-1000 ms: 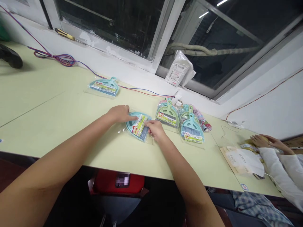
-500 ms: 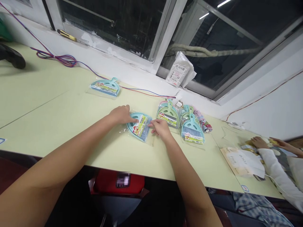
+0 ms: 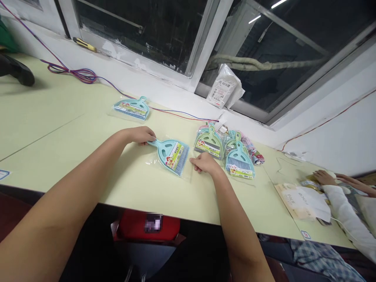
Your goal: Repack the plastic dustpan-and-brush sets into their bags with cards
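A blue dustpan and brush set (image 3: pixel 173 156) in a clear bag lies flat on the pale green table (image 3: pixel 123 176), its handle pointing left. The fingers of my left hand (image 3: pixel 143 135) are closed on the end of that handle. Just right of the bristles is my right hand (image 3: pixel 203 162), its fingers curled and pressed together near the bag's edge; whether they pinch the film is too small to tell. Another bagged blue set (image 3: pixel 132 108) lies at the back left. Right of my right hand are a stacked green set (image 3: pixel 209 143) and a blue set (image 3: pixel 239 162).
Red and blue cable (image 3: pixel 85 75) runs along the wall side. A screwdriver (image 3: pixel 85 44) and a white package (image 3: pixel 221 88) rest on the window ledge. At the right, a co-worker's hands are near a printed paper bag (image 3: pixel 296 199). A black object (image 3: pixel 17 71) stands far left.
My left hand has moved left from the dustpan's body to its handle, which now shows. My right hand has drawn slightly right and down, off the bag's label side.
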### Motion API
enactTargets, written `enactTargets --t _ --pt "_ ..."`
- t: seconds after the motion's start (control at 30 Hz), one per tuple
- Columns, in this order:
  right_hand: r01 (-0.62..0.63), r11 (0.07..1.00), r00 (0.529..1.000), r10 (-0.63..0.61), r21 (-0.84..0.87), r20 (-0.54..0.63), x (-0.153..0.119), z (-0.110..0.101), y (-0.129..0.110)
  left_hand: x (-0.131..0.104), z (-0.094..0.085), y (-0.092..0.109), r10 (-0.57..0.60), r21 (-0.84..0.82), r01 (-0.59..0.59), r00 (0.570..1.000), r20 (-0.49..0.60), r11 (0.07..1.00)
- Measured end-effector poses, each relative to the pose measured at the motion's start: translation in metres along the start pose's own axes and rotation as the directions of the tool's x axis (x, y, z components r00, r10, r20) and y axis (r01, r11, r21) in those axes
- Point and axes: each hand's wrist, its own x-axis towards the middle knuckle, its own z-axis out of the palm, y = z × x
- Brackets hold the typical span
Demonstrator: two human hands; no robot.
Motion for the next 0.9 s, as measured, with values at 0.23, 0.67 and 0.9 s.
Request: enactTargets --t 0.23,0.67,0.9 --pt "0.007 0.999 0.998 -0.010 -0.048 -0.066 -0.002 0.001 -0.005 0.003 -0.001 -0.008 0.010 -0.014 -0.009 1.000 0.014 1.000" --pt "0.035 0.997 0.952 -0.056 -0.076 -0.301 0.021 0.012 0.006 0.001 -0.008 -0.014 0.036 0.004 -0.036 0.998 0.055 0.999" --pt "0.016 0.992 0.945 -0.055 -0.122 -0.322 0.015 0.008 0.004 -0.001 -0.017 -0.024 0.021 0.011 -0.021 0.999 0.044 1.000"
